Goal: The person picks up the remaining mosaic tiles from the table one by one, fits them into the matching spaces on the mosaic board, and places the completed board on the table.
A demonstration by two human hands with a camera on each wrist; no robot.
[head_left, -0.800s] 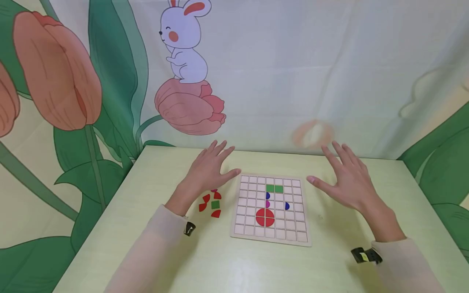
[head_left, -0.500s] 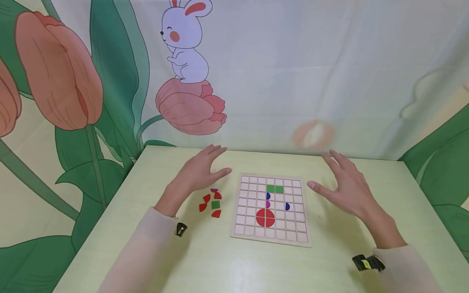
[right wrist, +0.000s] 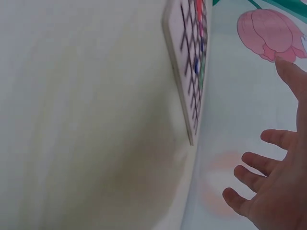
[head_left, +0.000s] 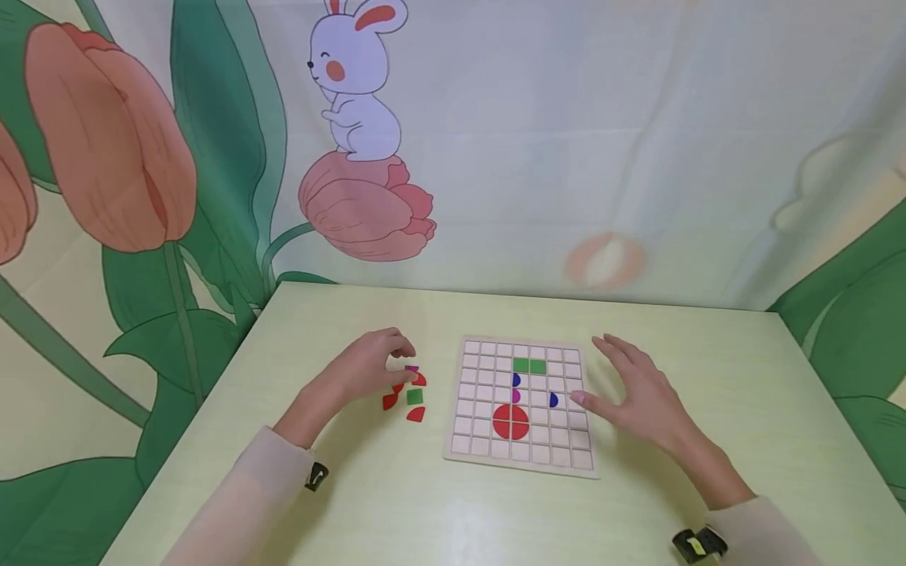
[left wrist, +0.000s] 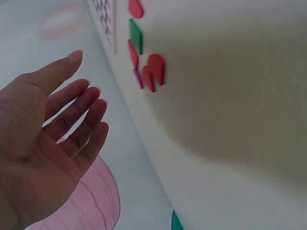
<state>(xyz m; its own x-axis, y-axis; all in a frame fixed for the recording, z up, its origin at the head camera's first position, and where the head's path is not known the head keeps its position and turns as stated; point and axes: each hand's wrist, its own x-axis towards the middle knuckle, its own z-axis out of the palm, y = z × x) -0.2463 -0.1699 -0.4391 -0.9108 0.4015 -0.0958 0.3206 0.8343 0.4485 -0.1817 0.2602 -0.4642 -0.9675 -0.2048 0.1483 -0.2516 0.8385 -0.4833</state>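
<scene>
My left hand (head_left: 364,365) hovers over a small group of loose flat pieces left of the board, fingers loosely bent and nothing between them. In that group are several red quarter-circle pieces (head_left: 416,414), a green square (head_left: 414,396) and a magenta piece (head_left: 412,368), partly covered by the thumb in the head view. The left wrist view shows a gap between the fingertips and the pieces. With fingers spread, my right hand (head_left: 647,401) is at the right edge of the white gridded board (head_left: 481,448), its thumb near a blue half-circle (head_left: 554,400).
On the board lie a red circle (head_left: 511,422) made of quarter pieces, two green squares (head_left: 529,365), a magenta half-circle (head_left: 516,396) and another blue half-circle (head_left: 516,380). The pale table (head_left: 396,503) ends at a printed curtain (head_left: 510,157) behind.
My left hand has moved left and down to the loose pieces, its fingers bending. My right hand has come down and left to the board's right edge.
</scene>
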